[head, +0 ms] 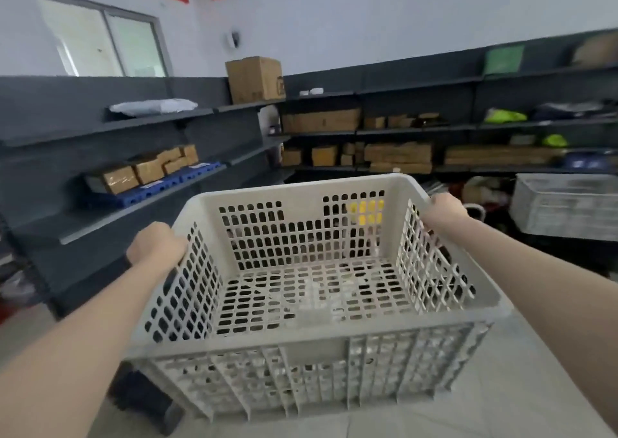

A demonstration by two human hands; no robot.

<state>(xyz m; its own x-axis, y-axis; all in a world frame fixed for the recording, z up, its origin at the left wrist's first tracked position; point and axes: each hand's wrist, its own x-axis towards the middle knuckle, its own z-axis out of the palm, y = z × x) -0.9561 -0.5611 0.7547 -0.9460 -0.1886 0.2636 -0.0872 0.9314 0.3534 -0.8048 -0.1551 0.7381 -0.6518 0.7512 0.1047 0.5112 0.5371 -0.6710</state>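
A large grey perforated plastic crate (301, 188) is held up in front of me, tilted a little, with nothing inside it. My left hand (155, 243) grips the crate's left rim, fingers curled over the edge. On the opposite side my right hand (444, 208) grips the right rim near the far corner. Both forearms reach forward from the bottom corners of the view.
Dark grey shelving (140, 200) runs along the left and back walls, holding cardboard boxes (255, 78) and small parcels (150, 168). Another pale crate (565, 203) stands at the right. A dark object (147, 401) lies on the floor below the crate.
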